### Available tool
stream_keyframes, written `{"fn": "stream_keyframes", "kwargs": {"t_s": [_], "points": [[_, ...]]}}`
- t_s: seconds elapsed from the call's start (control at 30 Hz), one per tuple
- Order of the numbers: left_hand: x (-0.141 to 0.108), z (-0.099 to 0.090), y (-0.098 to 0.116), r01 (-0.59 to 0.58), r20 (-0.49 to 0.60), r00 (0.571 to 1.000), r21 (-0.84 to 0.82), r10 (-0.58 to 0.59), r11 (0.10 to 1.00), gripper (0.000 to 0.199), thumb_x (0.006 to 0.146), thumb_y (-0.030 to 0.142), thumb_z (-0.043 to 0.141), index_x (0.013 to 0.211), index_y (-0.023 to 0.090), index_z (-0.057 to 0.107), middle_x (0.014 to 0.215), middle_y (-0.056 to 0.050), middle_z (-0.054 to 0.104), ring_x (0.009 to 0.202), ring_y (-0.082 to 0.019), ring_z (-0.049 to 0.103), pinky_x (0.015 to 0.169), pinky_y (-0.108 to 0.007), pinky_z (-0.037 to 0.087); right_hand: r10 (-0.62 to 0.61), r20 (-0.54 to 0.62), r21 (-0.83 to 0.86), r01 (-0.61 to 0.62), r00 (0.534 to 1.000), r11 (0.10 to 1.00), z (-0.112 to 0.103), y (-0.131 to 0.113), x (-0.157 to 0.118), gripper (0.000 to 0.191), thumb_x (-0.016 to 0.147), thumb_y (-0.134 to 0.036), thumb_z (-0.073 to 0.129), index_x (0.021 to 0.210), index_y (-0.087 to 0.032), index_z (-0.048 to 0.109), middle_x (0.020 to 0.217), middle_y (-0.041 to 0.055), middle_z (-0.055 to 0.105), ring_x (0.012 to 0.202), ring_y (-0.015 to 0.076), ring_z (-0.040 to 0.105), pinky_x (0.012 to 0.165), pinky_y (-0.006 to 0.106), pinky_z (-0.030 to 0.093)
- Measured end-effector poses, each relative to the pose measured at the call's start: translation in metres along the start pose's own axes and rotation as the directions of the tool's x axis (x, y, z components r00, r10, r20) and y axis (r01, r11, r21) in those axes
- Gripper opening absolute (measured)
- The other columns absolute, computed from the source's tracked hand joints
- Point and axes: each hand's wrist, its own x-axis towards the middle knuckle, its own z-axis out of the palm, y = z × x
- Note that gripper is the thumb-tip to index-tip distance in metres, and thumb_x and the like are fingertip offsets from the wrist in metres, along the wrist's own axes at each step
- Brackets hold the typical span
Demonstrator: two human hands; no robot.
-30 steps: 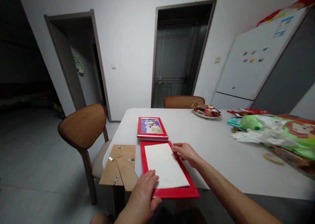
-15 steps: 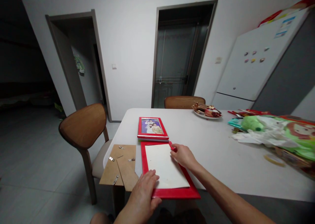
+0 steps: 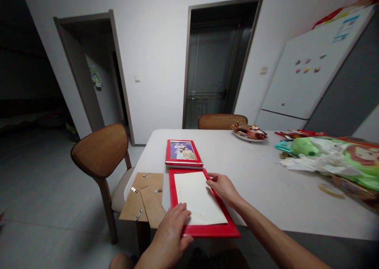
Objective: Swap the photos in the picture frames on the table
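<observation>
A red picture frame [image 3: 211, 232] lies face down on the near edge of the table, with a white backing sheet [image 3: 197, 200] inside its border. My left hand [image 3: 173, 227] holds the frame's lower left corner, fingers over the sheet and thumb at the outer edge. At the upper right side, my right hand [image 3: 223, 188] is closed on the red border, its fingertips bent over the sheet's edge. Left of the frame lies a brown backboard [image 3: 132, 212] with metal clips and a stand leg [image 3: 152, 208]. Beyond it rests another red frame with a photo [image 3: 183, 150].
On the white table [image 3: 237, 162] a plate of items [image 3: 251, 139] stands at the back. Green plush, white tissue [image 3: 322, 162] and a tape roll [image 3: 331, 191] crowd the right side. A wooden chair [image 3: 100, 154] stands at the left, another chair [image 3: 222, 122] behind.
My right hand has shifted slightly along the frame's right border, and the red bit seen at its fingertips no longer shows. My left hand stays on the corner.
</observation>
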Motion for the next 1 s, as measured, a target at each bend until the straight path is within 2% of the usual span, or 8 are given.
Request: {"fn": "stream_keyframes", "kwargs": {"t_s": [0.1,0.23,0.4,0.5,0.63,0.77,0.9,1.0], "points": [[0.001,0.0,0.0,0.0,0.004,1.0,0.005,0.0,1.0,0.052,0.064,0.01,0.059,0.114,0.012,0.045,0.129,-0.014,0.038,0.119,-0.023,0.033,0.101,-0.043,0.025,-0.015,0.006,-0.122,0.016,1.0,0.992,0.001,-0.007,0.01,0.033,0.066,-0.022,0.048,0.094,-0.014,0.062,0.067,0.002,0.066,0.057,0.0116,0.057,0.052,0.019,0.036],[0.002,-0.001,0.002,-0.01,0.015,1.0,0.014,0.01,1.0,0.051,0.065,0.011,0.059,0.114,0.01,0.046,0.129,-0.015,0.039,0.119,-0.024,0.034,0.101,-0.042,0.025,-0.055,-0.069,-0.239,0.037,0.996,0.97,0.004,-0.011,0.026,0.025,0.066,-0.022,0.049,0.085,-0.015,0.063,0.083,0.0075,0.065,0.076,0.0165,0.056,0.063,0.022,0.036],[0.004,-0.001,0.003,0.0,0.03,1.0,0.017,0.0,1.0,0.052,0.064,0.011,0.06,0.114,0.009,0.046,0.129,-0.016,0.038,0.119,-0.024,0.033,0.101,-0.042,0.025,-0.04,-0.121,-0.324,-0.001,0.992,0.946,0.01,-0.009,0.035,0.024,0.065,-0.024,0.049,0.082,-0.016,0.063,0.088,0.0104,0.063,0.085,0.0223,0.053,0.068,0.028,0.035],[0.003,-0.001,0.002,-0.003,0.012,1.0,0.007,0.003,1.0,0.052,0.064,0.011,0.061,0.114,0.011,0.046,0.129,-0.014,0.039,0.119,-0.024,0.033,0.101,-0.042,0.025,0.005,-0.123,-0.31,-0.043,0.992,0.95,0.01,-0.008,0.04,0.021,0.065,-0.024,0.048,0.077,-0.017,0.064,0.082,0.0096,0.064,0.08,0.0215,0.055,0.064,0.027,0.036],[0.0,0.002,-0.001,-0.007,0.001,1.0,0.013,0.007,1.0,0.053,0.063,0.01,0.061,0.114,0.01,0.046,0.128,-0.015,0.039,0.119,-0.024,0.034,0.101,-0.041,0.026,0.06,-0.077,-0.224,-0.076,0.995,0.972,0.007,-0.01,0.044,0.023,0.068,-0.024,0.044,0.068,-0.014,0.065,0.067,0.0072,0.065,0.063,0.0153,0.058,0.054,0.022,0.037],[0.0,0.003,-0.003,-0.022,-0.013,1.0,0.014,0.022,1.0,0.053,0.063,0.01,0.061,0.114,0.011,0.045,0.128,-0.015,0.039,0.119,-0.023,0.034,0.101,-0.041,0.026,0.08,-0.051,-0.147,-0.086,0.995,0.985,0.004,-0.011,0.042,0.031,0.072,-0.026,0.038,0.079,-0.013,0.065,0.069,0.0057,0.066,0.058,0.0124,0.059,0.049,0.019,0.038],[0.001,0.001,-0.002,-0.022,-0.007,1.0,0.017,0.022,1.0,0.053,0.063,0.011,0.061,0.114,0.011,0.046,0.128,-0.015,0.04,0.118,-0.023,0.035,0.1,-0.041,0.027,0.069,-0.118,-0.167,-0.088,0.991,0.982,0.001,-0.009,0.044,0.034,0.068,-0.025,0.045,0.093,-0.011,0.063,0.089,0.0109,0.065,0.08,0.0182,0.059,0.064,0.023,0.042],[0.002,0.001,-0.002,-0.017,-0.001,1.0,0.023,0.017,1.0,0.052,0.063,0.01,0.06,0.114,0.011,0.046,0.128,-0.015,0.04,0.118,-0.023,0.034,0.1,-0.041,0.027,0.061,-0.146,-0.191,-0.088,0.987,0.978,0.001,-0.007,0.047,0.037,0.065,-0.024,0.048,0.096,-0.01,0.063,0.093,0.013,0.064,0.088,0.0218,0.057,0.072,0.025,0.04]]}}
